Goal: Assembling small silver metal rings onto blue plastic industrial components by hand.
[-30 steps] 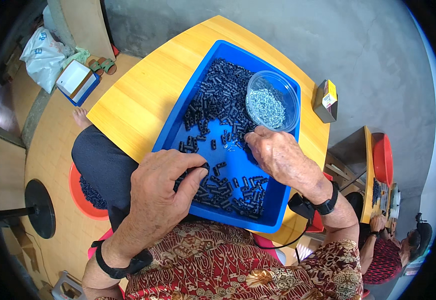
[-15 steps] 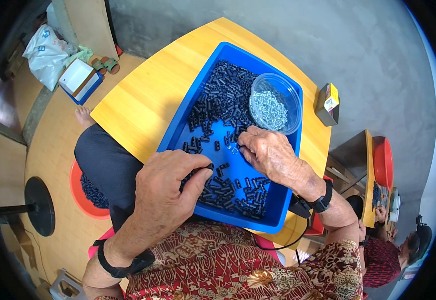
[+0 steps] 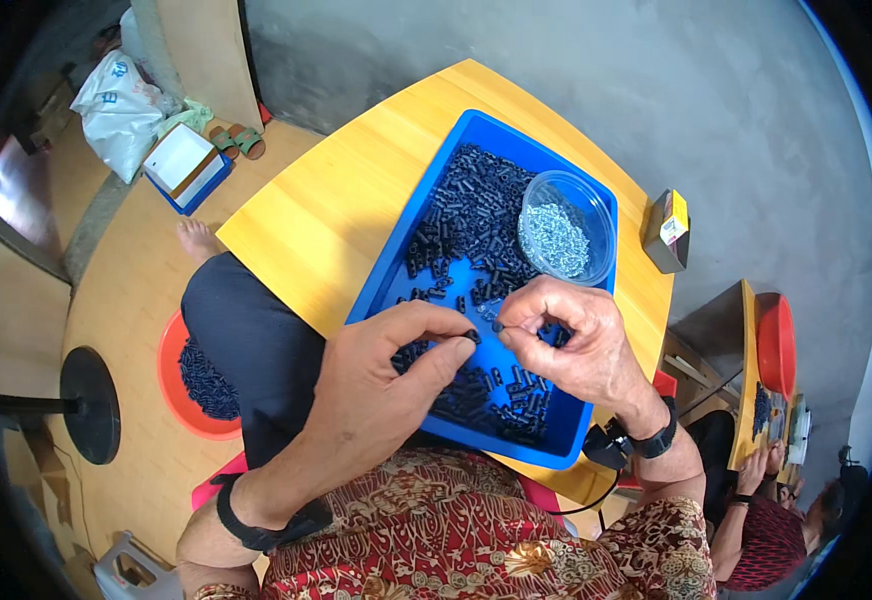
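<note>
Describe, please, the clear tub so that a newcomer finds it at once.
On the yellow table sits a blue tray of small black pieces. Inside, toward its far right corner, is the tub: the only transparent container there, holding silvery bits.

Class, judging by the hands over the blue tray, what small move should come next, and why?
Probably ease the right hand leftward until its small dark piece meets the black plastic part in the left hand: each is pinched between thumb and forefinger, and only a narrow gap separates them.

Heaped black parts (image 3: 468, 195) suggest a workshop.
</note>
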